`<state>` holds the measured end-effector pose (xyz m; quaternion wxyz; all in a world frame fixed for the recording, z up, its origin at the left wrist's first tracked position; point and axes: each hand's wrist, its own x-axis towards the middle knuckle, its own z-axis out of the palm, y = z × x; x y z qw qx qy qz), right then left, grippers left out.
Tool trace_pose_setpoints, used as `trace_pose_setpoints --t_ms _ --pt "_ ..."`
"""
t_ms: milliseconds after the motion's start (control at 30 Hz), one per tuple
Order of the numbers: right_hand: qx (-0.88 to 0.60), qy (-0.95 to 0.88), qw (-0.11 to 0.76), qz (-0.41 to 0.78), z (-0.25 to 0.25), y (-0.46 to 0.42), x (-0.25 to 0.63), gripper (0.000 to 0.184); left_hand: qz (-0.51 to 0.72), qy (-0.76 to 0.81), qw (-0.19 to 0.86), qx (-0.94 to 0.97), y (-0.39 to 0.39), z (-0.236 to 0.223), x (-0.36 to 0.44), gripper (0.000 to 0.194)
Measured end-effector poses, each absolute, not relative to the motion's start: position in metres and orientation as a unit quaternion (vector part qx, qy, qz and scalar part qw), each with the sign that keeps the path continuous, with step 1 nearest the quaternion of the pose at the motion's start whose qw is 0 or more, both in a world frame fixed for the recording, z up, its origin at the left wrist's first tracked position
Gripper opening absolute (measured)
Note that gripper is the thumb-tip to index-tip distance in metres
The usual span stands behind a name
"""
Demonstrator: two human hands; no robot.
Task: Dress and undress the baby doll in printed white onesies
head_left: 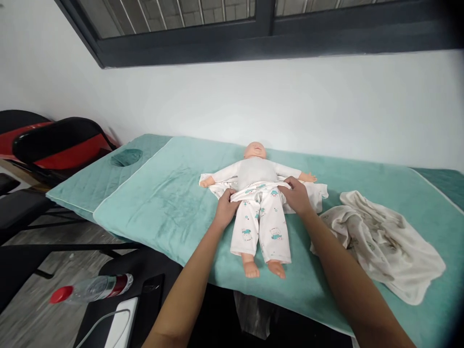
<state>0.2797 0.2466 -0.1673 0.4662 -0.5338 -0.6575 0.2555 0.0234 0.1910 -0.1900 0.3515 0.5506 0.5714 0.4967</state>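
Observation:
A baby doll lies on its back on a teal towel, head toward the wall, arms spread. It wears a grey top and white printed trousers. My left hand grips the trousers' waistband at the doll's right hip, fingers curled. My right hand grips the waistband at the other hip. A white garment lies spread under the doll's body.
A crumpled cream cloth lies on the towel to the right. The padded table has a face hole at its left end. Black and red chairs stand at left. A plastic bottle with a red cap lies low left.

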Motion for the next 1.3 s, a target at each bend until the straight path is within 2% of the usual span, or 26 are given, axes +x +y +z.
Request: trace_pose_setpoints --t_ms 67,167,267,300,367,433,533,600,667,733,800,833,900,967,1000,1133,1300 --pt "-0.521 -0.679 0.436 0.279 -0.166 0.245 0.287 0.017 0.469 0.545 0.416 0.557 0.188 -0.187 0.020 0.023" --pt "-0.494 -0.731 0.338 0.328 -0.161 0.238 0.299 0.025 0.412 0.487 0.513 0.574 0.182 -0.177 0.008 0.039" --pt "-0.441 -0.765 0.260 0.390 -0.157 0.227 0.307 0.040 0.352 0.450 0.551 0.608 0.177 -0.169 -0.001 0.062" --pt "-0.428 -0.769 0.251 0.404 -0.156 0.223 0.308 0.047 0.342 0.454 0.544 0.618 0.175 -0.168 -0.002 0.064" --pt "-0.419 -0.769 0.245 0.415 -0.157 0.217 0.306 0.047 0.351 0.483 0.481 0.642 0.171 -0.170 0.002 0.050" --pt "-0.433 -0.760 0.258 0.411 -0.159 0.213 0.302 0.036 0.383 0.524 0.364 0.668 0.166 -0.174 0.011 0.027" --pt "-0.456 -0.701 0.343 0.427 -0.166 0.212 0.294 0.031 0.441 0.573 0.213 0.657 0.158 -0.181 0.031 0.021" --pt "-0.457 -0.643 0.404 0.464 -0.170 0.213 0.291 0.030 0.479 0.595 0.220 0.607 0.155 -0.183 0.044 0.018" --pt "-0.449 -0.621 0.418 0.488 -0.172 0.213 0.293 0.028 0.501 0.599 0.298 0.549 0.154 -0.183 0.052 0.014" --pt "-0.454 -0.649 0.386 0.472 -0.171 0.207 0.298 0.028 0.497 0.590 0.369 0.519 0.152 -0.180 0.054 0.013" --pt "-0.457 -0.692 0.336 0.446 -0.168 0.196 0.305 0.030 0.473 0.574 0.398 0.537 0.147 -0.175 0.048 0.015" --pt "-0.453 -0.710 0.313 0.440 -0.167 0.189 0.308 0.034 0.452 0.562 0.406 0.561 0.142 -0.171 0.044 0.018" --pt "-0.430 -0.735 0.288 0.438 -0.165 0.173 0.312 0.053 0.392 0.531 0.415 0.626 0.131 -0.162 0.034 0.034" --pt "-0.415 -0.749 0.280 0.435 -0.165 0.160 0.313 0.068 0.331 0.500 0.399 0.694 0.119 -0.155 0.028 0.049" --pt "-0.419 -0.752 0.274 0.428 -0.166 0.155 0.312 0.067 0.311 0.494 0.375 0.720 0.114 -0.153 0.027 0.049" --pt "-0.475 -0.739 0.264 0.398 -0.170 0.145 0.302 0.041 0.288 0.529 0.266 0.753 0.102 -0.156 0.033 0.031" --pt "-0.467 -0.643 0.321 0.514 -0.166 0.141 0.300 0.046 0.281 0.608 0.235 0.705 0.091 -0.155 0.041 0.018"
